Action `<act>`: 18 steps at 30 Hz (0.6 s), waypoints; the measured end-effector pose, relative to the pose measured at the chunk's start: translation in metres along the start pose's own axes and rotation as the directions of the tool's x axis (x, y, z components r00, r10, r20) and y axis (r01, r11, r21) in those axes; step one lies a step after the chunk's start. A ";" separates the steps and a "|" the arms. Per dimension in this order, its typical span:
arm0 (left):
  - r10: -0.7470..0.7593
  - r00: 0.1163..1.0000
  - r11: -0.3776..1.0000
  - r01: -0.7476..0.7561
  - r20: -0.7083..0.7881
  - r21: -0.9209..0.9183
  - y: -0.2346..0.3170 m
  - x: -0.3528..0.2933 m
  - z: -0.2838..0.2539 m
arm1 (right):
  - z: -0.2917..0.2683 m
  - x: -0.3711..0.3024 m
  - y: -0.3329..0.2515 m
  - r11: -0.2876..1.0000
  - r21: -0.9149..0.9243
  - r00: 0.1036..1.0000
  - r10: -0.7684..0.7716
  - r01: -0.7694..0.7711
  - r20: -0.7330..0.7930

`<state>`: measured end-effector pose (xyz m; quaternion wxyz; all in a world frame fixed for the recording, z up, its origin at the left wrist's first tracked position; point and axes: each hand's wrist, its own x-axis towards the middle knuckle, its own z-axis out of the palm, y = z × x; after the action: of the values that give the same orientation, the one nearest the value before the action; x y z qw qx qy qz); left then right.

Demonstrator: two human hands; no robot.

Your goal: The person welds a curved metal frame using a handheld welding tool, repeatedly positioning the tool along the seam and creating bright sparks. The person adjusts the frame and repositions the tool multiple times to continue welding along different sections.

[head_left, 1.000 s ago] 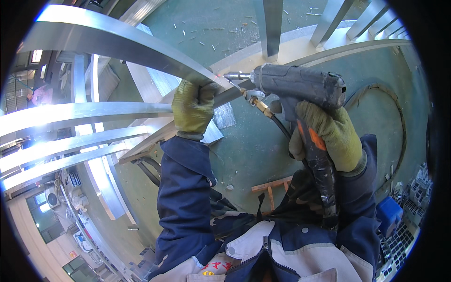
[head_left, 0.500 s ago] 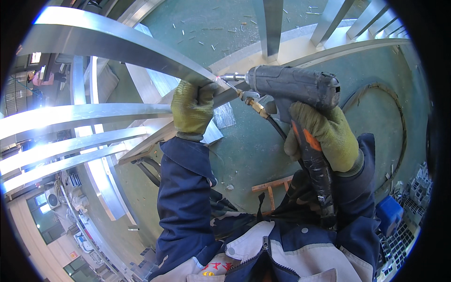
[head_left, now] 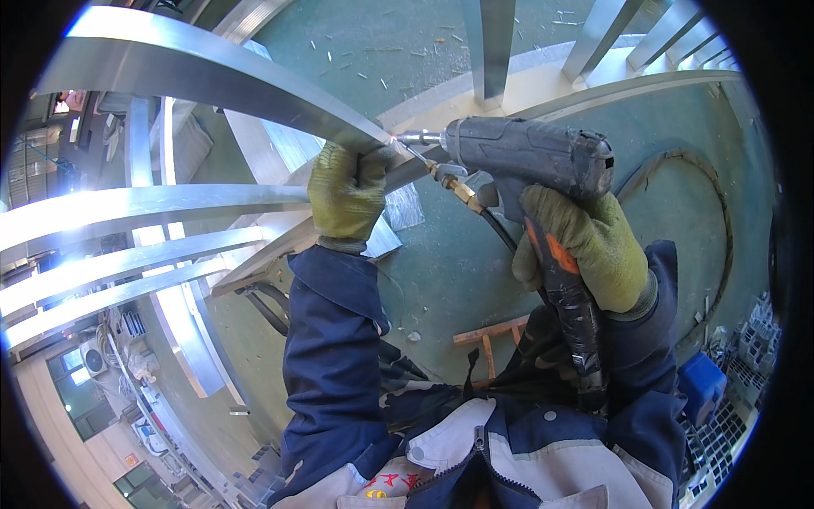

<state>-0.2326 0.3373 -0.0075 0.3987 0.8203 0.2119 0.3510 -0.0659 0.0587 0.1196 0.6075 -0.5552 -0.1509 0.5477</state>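
Observation:
My right hand [head_left: 585, 246], in a yellow-green glove, is wrapped round the grip of a black pistol-shaped power drill [head_left: 534, 153] with orange trim. Its metal nose points left and meets the end of a curved silver metal bar [head_left: 212, 76], with a small reddish glow at the contact. Under the nose, a thin nozzle with a brass fitting [head_left: 465, 196] and black hose also reaches that spot. My left hand [head_left: 346, 191], gloved alike, is closed against the bar's end just left of the drill tip; its fingertips are partly hidden behind the metal.
More silver bars [head_left: 153, 204] fan out at left, joined to a long rail [head_left: 627, 85] with upright slats at the far right. Metal scraps lie on the green floor. A dark hose [head_left: 727, 204] curves at right; a blue container [head_left: 702, 382] and an orange-brown frame [head_left: 487, 335] stand nearer.
Both hands and the drill stay almost in place, with only a very slight shift of the view. A pink-clad person in the far left background appears higher in the picture.

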 end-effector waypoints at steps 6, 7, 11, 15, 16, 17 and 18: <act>0.011 0.997 0.998 -0.015 0.076 0.056 -0.004 -0.002 -0.005 | 0.003 0.000 0.001 0.999 -0.036 1.000 -0.019 0.018 -0.022; 0.003 0.999 1.000 -0.004 0.052 0.019 -0.003 -0.002 -0.003 | 0.005 0.000 0.001 0.999 -0.052 0.999 -0.012 0.010 -0.035; 0.014 1.000 0.999 -0.014 0.001 -0.034 -0.003 -0.001 0.001 | 0.007 0.001 0.001 0.998 -0.050 0.999 -0.035 0.034 -0.018; 0.084 0.996 0.994 -0.083 -0.004 0.076 -0.006 0.000 0.000 | 0.008 -0.001 -0.001 0.999 -0.030 0.999 -0.032 0.032 -0.005; 0.077 0.997 0.995 -0.076 -0.003 0.066 -0.006 0.000 0.000 | 0.009 0.000 0.000 0.999 -0.031 0.999 -0.031 0.031 -0.013; 0.070 0.998 0.996 -0.069 -0.002 0.056 -0.006 -0.001 0.000 | 0.010 0.000 0.000 0.999 -0.033 0.999 -0.031 0.030 -0.022; 0.063 0.998 0.997 -0.063 -0.001 0.046 -0.006 -0.001 0.000 | 0.010 0.000 -0.001 0.999 -0.033 0.999 -0.030 0.029 -0.026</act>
<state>-0.2337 0.3398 -0.0131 0.3683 0.8351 0.1945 0.3592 -0.0737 0.0639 0.1240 0.6082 -0.5701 -0.1597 0.5287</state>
